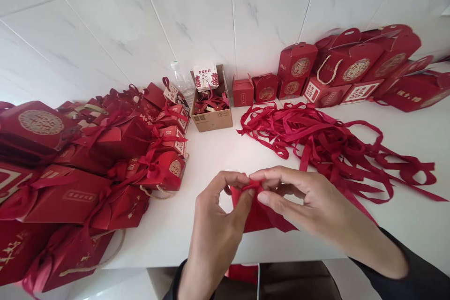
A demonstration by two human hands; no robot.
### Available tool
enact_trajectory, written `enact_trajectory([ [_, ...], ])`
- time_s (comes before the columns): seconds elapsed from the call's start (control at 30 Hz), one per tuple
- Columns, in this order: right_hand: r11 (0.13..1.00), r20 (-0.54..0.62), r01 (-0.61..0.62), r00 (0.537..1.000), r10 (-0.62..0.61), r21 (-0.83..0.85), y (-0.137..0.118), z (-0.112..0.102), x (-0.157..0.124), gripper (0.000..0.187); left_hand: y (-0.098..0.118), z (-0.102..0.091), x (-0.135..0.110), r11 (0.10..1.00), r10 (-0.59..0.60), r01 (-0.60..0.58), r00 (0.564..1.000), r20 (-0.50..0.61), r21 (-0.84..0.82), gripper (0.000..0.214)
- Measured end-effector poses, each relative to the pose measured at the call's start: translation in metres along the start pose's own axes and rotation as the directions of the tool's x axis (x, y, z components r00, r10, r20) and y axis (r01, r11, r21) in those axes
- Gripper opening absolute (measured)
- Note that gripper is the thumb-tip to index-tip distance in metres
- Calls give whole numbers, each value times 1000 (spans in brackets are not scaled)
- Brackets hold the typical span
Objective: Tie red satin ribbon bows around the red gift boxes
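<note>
A small red gift box (pixel 258 218) stands near the front edge of the white table, partly covered by my hands. Red ribbon (pixel 281 221) lies over its top, one end trailing down the right side. My left hand (pixel 225 218) pinches the ribbon between thumb and forefinger at the top of the box. From the right, my right hand (pixel 302 197) also pinches the ribbon there, its fingertips almost touching the left ones. The exact form of the ribbon between the fingers is hidden.
A tangled pile of red ribbons (pixel 326 145) spreads to the right. Many ribbon-tied red boxes (pixel 70 192) are stacked at left. Along the wall stand a cardboard box (pixel 213 123) with tags, a clear bottle (pixel 181 82) and more red boxes (pixel 355 63).
</note>
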State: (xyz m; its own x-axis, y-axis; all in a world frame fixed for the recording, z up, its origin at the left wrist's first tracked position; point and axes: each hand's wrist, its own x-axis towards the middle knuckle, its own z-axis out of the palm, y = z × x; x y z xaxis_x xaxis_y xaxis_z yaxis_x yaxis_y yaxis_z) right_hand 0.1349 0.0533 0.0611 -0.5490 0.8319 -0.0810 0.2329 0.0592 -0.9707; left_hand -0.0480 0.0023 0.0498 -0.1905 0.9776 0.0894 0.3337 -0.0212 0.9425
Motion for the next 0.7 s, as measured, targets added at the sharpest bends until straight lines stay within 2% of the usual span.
enact_trajectory([
  [0.1,994,-42,63,997,-67,-92,-2,2,1,17,0,1,0,999,-24,24,1000,-1,-45,15],
  [0.17,984,-61,94,993,-104,-153,-3,3,2,16,-1,1,0,999,-22,22,1000,8,-34,23],
  [0.3,971,-81,112,988,-131,-214,-3,2,1,15,-3,-1,0,996,3,-11,997,81,91,10],
  [0.33,966,-93,113,986,-138,-233,-2,1,1,14,-3,-1,0,995,4,-11,997,76,101,13],
  [0.5,904,-105,162,970,-220,-397,5,-10,-1,20,-9,5,-4,991,-120,118,993,-24,-61,27],
  [0.6,855,-90,211,954,-285,-473,8,-20,-5,13,-12,8,-6,980,-157,154,987,-17,-126,29],
  [0.7,833,-127,213,939,-318,-511,9,-27,-8,10,-11,8,-7,966,-177,176,984,12,-188,29],
])
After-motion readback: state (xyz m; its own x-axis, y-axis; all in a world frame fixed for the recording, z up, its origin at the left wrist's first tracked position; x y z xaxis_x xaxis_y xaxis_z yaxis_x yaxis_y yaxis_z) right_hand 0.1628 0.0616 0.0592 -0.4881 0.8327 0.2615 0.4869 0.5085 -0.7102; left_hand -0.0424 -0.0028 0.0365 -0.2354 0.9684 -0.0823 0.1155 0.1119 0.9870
